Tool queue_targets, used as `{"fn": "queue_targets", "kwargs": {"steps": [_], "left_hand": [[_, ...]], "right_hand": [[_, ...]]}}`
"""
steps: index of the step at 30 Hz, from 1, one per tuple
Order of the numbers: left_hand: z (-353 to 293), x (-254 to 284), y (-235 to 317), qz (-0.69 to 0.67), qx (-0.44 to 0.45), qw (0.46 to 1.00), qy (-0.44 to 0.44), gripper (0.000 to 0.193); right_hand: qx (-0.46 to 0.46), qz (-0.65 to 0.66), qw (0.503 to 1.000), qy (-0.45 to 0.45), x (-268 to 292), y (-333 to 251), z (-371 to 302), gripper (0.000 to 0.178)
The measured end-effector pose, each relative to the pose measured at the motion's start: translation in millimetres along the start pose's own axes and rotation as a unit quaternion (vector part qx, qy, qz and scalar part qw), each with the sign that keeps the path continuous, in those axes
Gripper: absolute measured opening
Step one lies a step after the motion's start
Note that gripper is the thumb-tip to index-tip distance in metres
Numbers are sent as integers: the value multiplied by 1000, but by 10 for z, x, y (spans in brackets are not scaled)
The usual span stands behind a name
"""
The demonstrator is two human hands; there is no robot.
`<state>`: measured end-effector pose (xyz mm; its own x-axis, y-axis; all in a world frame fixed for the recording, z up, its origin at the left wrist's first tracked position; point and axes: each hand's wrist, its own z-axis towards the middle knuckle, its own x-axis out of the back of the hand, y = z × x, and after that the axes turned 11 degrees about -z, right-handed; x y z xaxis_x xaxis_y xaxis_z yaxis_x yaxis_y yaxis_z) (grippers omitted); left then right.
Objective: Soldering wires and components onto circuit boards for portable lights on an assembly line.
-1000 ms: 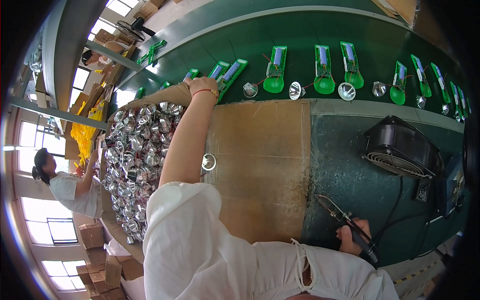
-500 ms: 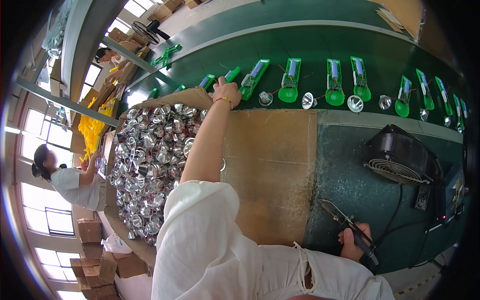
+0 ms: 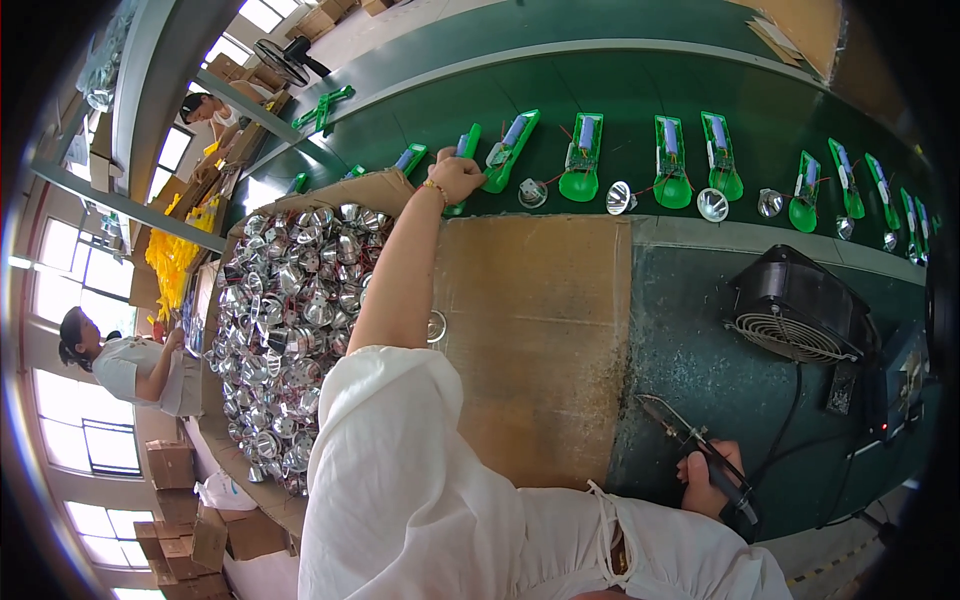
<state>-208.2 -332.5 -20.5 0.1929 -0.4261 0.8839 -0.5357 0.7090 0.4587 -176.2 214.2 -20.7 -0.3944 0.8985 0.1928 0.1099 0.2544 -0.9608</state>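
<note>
Stretched out over the far green bench, my left hand (image 3: pixel 455 178) closes on a green plastic lamp housing (image 3: pixel 468 141), whose ends show above and below the fingers. To its right another green housing (image 3: pixel 515 140) lies tilted, with a blue cylindrical cell in it. A small silver reflector cup (image 3: pixel 532 193) rests near that one. My right hand (image 3: pixel 706 486) sits low at the right, wrapped round the dark handle of a soldering iron (image 3: pixel 692 436), whose tip points up and left above the bench.
Left of my arm, a cardboard box (image 3: pixel 222 425) holds a heap of silver reflectors (image 3: pixel 290 320). A brown cardboard sheet (image 3: pixel 535 350) lies before me. At right stands a black fan (image 3: pixel 795 310) with a cable. More green housings line the far bench; two people work at the left.
My left hand now holds the green housing, which stands straighter and reaches lower toward the near edge. My right hand keeps the soldering iron in place. The view has shifted slightly.
</note>
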Motion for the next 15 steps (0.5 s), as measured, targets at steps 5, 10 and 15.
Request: {"fn": "queue_targets", "kwargs": {"steps": [5,10,15], "left_hand": [[-408,-201,402,-40,11,982,185,17],[-1649,-126,969,-27,-74,974,211,11],[-2746,-438,1028,-84,-77,981,156,5]], "right_hand": [[0,1,1000,-7,-6,69,-33,13],[11,34,999,-31,33,45,26,16],[21,39,999,-19,-36,-9,51,16]]}}
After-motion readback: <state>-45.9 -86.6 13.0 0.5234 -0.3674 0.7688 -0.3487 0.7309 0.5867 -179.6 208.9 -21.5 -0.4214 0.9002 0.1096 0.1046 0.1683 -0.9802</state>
